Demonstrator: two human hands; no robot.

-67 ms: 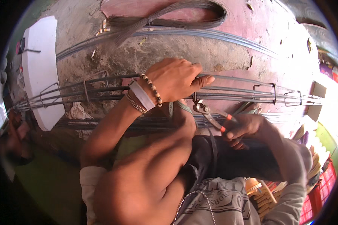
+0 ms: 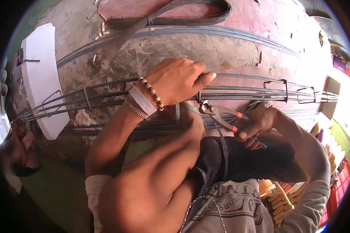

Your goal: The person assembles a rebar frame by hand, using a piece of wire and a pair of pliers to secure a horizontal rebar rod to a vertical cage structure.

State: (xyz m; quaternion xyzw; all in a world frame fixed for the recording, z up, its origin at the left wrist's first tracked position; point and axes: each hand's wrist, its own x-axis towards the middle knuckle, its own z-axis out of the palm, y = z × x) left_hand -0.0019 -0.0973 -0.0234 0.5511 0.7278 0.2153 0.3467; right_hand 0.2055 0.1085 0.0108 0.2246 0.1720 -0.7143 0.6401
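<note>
A long cage of steel bars (image 2: 245, 94) runs across in front of me, with bent square stirrups (image 2: 286, 91) around its bars. My left hand (image 2: 175, 79) is closed over the upper bar near the middle, its curled fingertips hidden behind. In my right hand (image 2: 258, 125) are end-cutting pincers (image 2: 221, 113) with orange bands on the handles. The pincers' jaws meet the cage just below my left thumb, at a stirrup's lower end; whether they bite on a tie wire is too small to tell.
Beyond the cage lie loose steel rods (image 2: 217, 30) and a looped bundle of thin wire (image 2: 171, 17). More rods (image 2: 144, 127) lie under the cage by my bent legs. A white board (image 2: 41, 77) is at the left, and another person (image 2: 21, 149) sits at the cage's left end.
My right hand and the pincers' handles have shifted slightly right, with the jaws staying at the cage. My left hand keeps its hold, appearing a little further left.
</note>
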